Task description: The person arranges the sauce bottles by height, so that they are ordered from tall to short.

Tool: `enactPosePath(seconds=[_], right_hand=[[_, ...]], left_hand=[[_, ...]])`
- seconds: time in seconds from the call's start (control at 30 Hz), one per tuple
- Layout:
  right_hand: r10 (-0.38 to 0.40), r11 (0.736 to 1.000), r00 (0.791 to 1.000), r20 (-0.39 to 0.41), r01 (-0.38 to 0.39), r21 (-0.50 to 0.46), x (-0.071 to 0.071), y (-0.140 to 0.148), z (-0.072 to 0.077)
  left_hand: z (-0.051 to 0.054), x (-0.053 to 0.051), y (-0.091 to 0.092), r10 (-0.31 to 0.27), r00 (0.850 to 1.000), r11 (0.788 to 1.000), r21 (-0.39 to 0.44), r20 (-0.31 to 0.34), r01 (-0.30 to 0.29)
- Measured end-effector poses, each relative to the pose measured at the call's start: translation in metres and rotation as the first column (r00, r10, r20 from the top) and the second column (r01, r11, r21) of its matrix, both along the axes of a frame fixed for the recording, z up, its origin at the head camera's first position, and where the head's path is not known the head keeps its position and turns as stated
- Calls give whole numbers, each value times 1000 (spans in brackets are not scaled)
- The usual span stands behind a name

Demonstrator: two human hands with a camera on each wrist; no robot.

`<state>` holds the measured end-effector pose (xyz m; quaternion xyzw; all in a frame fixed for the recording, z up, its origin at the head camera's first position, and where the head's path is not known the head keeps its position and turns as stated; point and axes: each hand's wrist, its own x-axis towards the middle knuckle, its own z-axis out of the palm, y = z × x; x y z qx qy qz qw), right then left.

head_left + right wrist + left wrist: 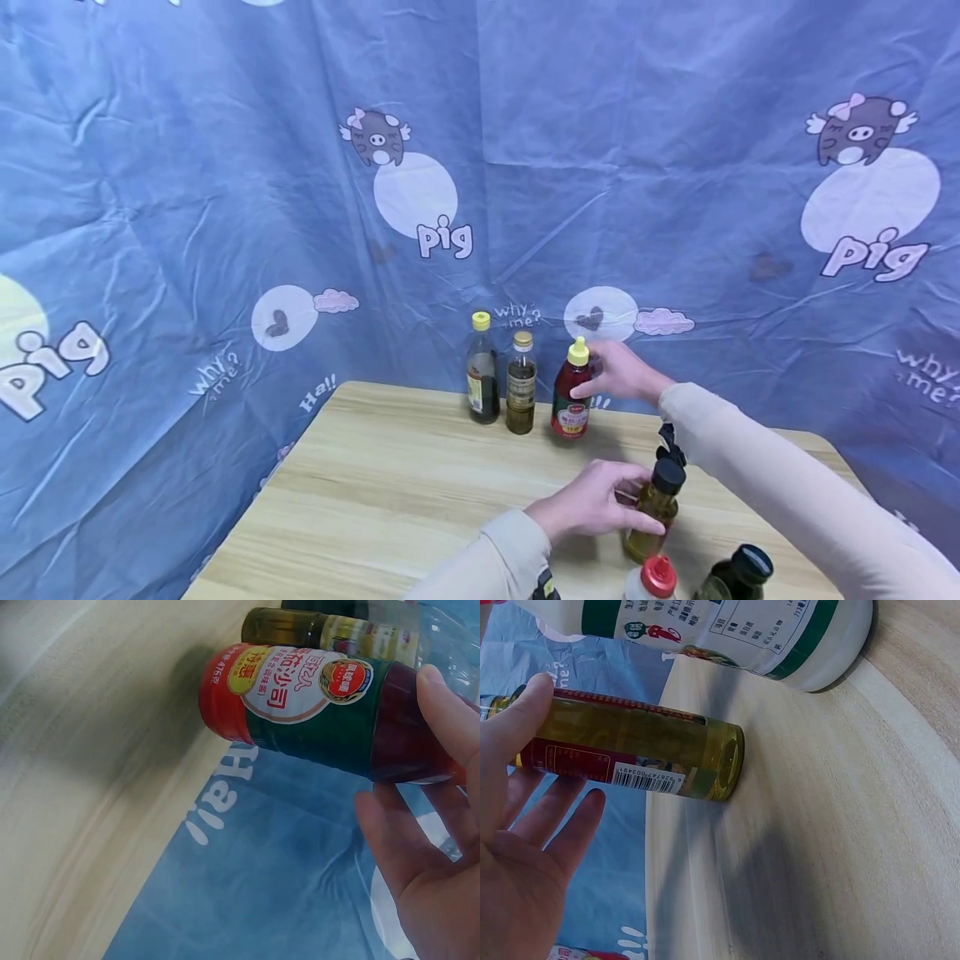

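My right hand [622, 372] grips the upper part of a red ketchup bottle [572, 408] with a yellow nozzle cap. It is upright at the back of the table, just right of two other bottles. The right wrist view shows its green and white label, with the thumb on one side. Nearer to me, my left hand [588, 502] holds a bottle of yellowish oil [647, 533] with a black cap. In the left wrist view the thumb lies across this oil bottle [652, 746], above its red label. I cannot tell whether either base touches the table.
A dark sauce bottle [483, 387] with a yellow cap and a slim amber bottle [521, 392] stand at the back edge. A white squeeze bottle [780, 630] with a red cap [658, 575] and a black-capped dark bottle [738, 577] are at the front right. Blue cloth [225, 167] hangs behind.
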<state>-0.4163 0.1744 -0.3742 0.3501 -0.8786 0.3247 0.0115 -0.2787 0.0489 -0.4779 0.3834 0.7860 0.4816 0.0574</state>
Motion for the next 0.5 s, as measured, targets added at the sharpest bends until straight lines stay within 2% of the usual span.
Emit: enactPosePath(seconds=[0.23, 0.5], right_hand=[[-29, 999, 1000, 1, 29, 44, -4, -4, -4], [-51, 995, 997, 54, 46, 90, -5, -6, -15]], left_hand=[[4, -3, -2, 11, 1000, 1000, -4, 5, -11], [2, 0, -2, -2, 999, 1000, 1, 34, 2]])
